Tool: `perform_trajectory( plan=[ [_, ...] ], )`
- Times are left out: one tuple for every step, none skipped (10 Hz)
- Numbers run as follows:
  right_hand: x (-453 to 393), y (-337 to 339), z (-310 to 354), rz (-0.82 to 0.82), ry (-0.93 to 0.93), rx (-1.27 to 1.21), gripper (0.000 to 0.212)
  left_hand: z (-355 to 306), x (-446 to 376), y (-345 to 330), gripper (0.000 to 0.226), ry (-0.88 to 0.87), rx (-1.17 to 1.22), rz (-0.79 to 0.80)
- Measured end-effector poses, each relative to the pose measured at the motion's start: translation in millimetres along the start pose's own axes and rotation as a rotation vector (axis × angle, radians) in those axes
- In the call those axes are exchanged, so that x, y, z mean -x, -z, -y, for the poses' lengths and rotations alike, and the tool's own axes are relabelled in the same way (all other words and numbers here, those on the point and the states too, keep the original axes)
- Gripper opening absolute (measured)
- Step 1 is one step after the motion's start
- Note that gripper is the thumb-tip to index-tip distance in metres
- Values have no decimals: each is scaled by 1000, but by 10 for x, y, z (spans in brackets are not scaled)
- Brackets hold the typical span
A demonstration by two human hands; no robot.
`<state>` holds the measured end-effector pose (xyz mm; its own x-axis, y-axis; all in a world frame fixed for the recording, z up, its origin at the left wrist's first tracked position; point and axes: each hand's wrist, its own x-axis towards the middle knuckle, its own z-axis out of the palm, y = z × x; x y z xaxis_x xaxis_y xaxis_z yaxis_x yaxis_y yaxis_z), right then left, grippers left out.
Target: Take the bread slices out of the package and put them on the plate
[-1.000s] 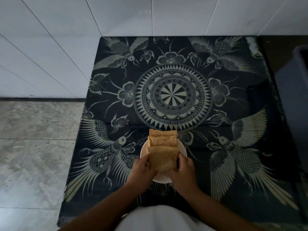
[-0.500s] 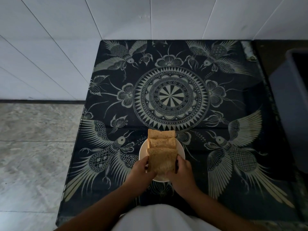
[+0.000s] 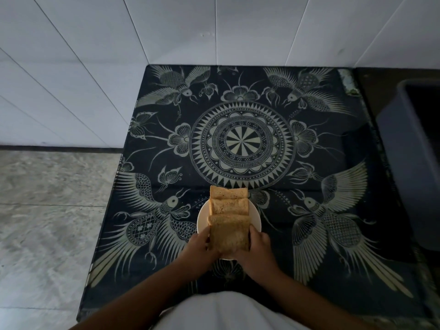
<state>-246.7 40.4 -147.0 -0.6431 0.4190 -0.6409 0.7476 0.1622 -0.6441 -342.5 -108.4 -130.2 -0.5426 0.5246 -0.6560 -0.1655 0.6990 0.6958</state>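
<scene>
A small white plate (image 3: 254, 216) rests near the front middle of the table. Brown bread slices lie on it in an overlapping row: a far slice (image 3: 228, 193), a middle slice (image 3: 228, 206) and a near slice (image 3: 229, 234). My left hand (image 3: 201, 244) grips the near slice's left edge. My right hand (image 3: 258, 247) grips its right edge. The near slice hides most of the plate's front. No package is in view.
The table wears a black cloth (image 3: 240, 144) with pale birds, flowers and a round mandala. White tiled walls stand behind and to the left. A dark grey bin (image 3: 414, 163) sits at the right edge. Grey stone floor (image 3: 47, 210) lies left of the table.
Both hands stay on the near slice with almost no shift. The camera has tipped slightly, so the table sits lower in view.
</scene>
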Motion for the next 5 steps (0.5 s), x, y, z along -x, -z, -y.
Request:
perform_trajectory(
  plan=[
    [-4,37,-13,-3,21,-3,66,39,-5,25,71,-7,-42,-21],
    [41,106,-10,-24,64,30,42,42,6,41,70,16,-61,-63],
    [127,188,-3,-38,120,87,43,65,44,66,86,12,-104,-117],
    [204,246,5,-71,205,263,77,17,211,134,99,-127,-428,-221],
    [268,307,-3,-188,365,623,93,1,332,196,99,-287,-844,-380]
  ],
)
